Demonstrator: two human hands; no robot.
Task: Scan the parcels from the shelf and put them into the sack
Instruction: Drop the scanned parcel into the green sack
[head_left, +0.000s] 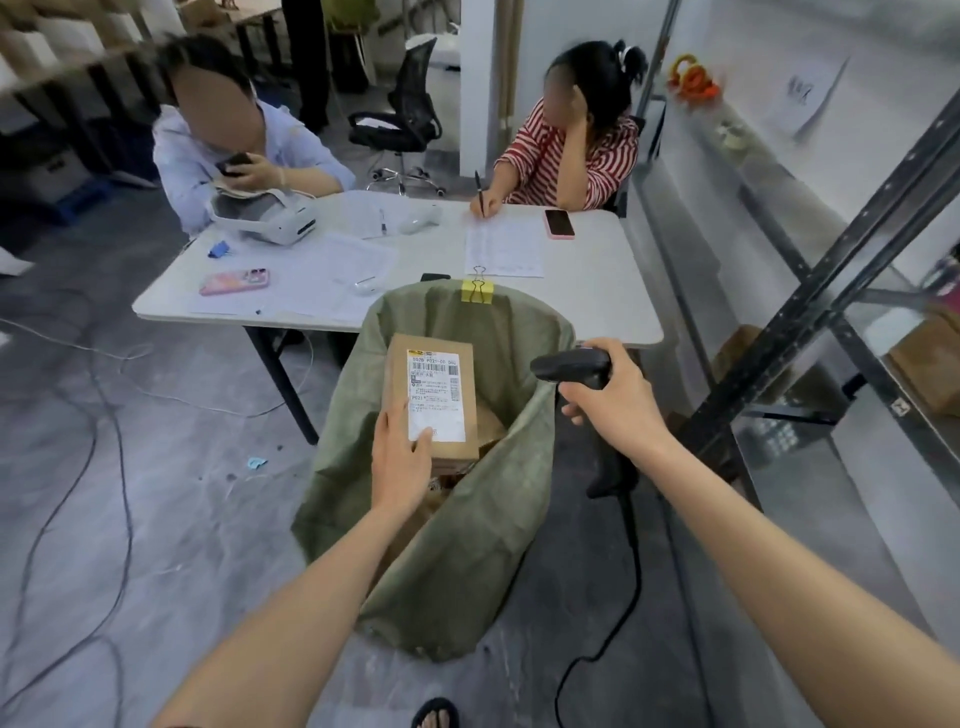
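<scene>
The sack (467, 545) is olive green, with a yellow clip (477, 291) on its far rim. Over the sack, the parcel (399, 374) is brown cardboard and its label (435, 405) white with black print. Right of the sack, the scanner (569, 366) is black. Beyond the sack are a white tabletop (597, 291), a pink phone (559, 223) and a red-and-white striped shirt (571, 161).

A white surface (597, 291) is seen, with a pink phone (236, 283) laid near its front left corner, a white headset (265, 221) at the far left edge, and clipped sheets (503, 252) beside a second phone (559, 223) toward the far right. On the grey floor (182, 519), a green sack (467, 545) is stood against the surface's front edge, and cables (128, 525) are trailed at the left.
</scene>
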